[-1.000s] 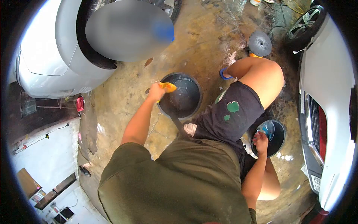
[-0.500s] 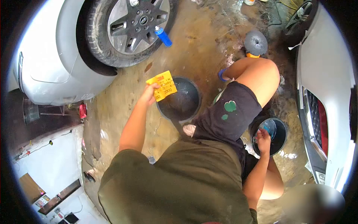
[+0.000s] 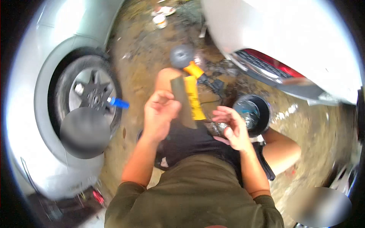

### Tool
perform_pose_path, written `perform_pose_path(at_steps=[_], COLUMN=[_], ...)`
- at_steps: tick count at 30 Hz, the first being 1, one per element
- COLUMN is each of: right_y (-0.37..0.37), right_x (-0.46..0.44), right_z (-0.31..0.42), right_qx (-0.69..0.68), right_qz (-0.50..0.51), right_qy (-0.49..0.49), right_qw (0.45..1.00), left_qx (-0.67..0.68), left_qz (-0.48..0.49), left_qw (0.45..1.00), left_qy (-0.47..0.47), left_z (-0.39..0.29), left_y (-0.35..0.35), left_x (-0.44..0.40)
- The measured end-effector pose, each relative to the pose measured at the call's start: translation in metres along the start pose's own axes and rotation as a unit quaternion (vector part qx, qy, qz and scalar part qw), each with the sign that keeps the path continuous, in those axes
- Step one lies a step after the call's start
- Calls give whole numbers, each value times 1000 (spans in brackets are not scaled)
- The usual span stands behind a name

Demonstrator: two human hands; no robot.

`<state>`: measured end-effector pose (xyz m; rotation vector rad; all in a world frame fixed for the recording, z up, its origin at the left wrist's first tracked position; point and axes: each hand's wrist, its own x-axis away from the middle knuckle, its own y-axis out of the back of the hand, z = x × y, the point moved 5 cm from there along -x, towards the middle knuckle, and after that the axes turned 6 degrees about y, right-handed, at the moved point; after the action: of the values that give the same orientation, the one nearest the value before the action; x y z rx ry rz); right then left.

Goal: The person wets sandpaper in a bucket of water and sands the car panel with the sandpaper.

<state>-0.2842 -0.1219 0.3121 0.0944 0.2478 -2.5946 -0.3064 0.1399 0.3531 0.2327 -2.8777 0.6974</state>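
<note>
Curled against the edge of a folded sheet, my left hand (image 3: 161,116) grips it above my lap. One part of the sheet (image 3: 195,99) is yellow with dark print; the other part beside it is a dull olive-grey strip. To the sheet's right, my right hand (image 3: 234,129) is raised with fingers and thumb apart, holding nothing visible. A dark bucket (image 3: 263,116) with water and something bluish inside stands just beyond my right hand. Both hands are slightly blurred.
A silver car's wheel (image 3: 95,95) is at left, with a blue bottle (image 3: 119,103) at its rim. A white car (image 3: 281,34) stands at upper right. An orange-and-black tool (image 3: 194,70) with a round grey pad (image 3: 181,56) lies ahead on the wet floor (image 3: 140,49).
The view has turned to the right. My left hand has brought the yellow sheet from over the other bucket to above my lap. My right hand has come out of its bucket and opened.
</note>
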Motion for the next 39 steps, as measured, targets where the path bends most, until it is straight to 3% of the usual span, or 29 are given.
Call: perform_pose_path(at_steps=[1,4,8,9,13,25,29,32,34,37,39], right_y=[-1,18,59,75,97,130,146,148,149,146,148], right_x=[4,23,64,74,96,117,110,105,98,90,80], right_z=[6,10,9,1,-10,-16,-3,10,17,27,32], right_qx=[-40,-145,-140,-53,-100,-95,-74,-27,-7,51,89], right_qz=[-29,-138,-290,-327,-379,-389,-410,-368,-347,-309,-317], right_qy=[-6,19,-50,-48,-36,-25,55,-35,-5,5,20], right_qw=[999,980,946,942,919,916,908,929,938,950,944], left_qx=[-26,-82,-115,-126,-109,-126,-188,-194,-149,-174,-179], left_qz=[-13,82,155,169,170,176,210,234,238,253,229], left_qw=[1000,992,974,969,959,961,948,945,951,947,957], left_qy=[-9,43,119,126,198,170,151,118,127,94,18], left_z=[10,59,102,111,149,173,176,183,177,170,154], left_y=[-39,-104,-164,-173,-198,-234,-243,-242,-247,-239,-236], left_x=[-12,-36,-46,-49,-63,-75,-75,-74,-71,-68,-58])
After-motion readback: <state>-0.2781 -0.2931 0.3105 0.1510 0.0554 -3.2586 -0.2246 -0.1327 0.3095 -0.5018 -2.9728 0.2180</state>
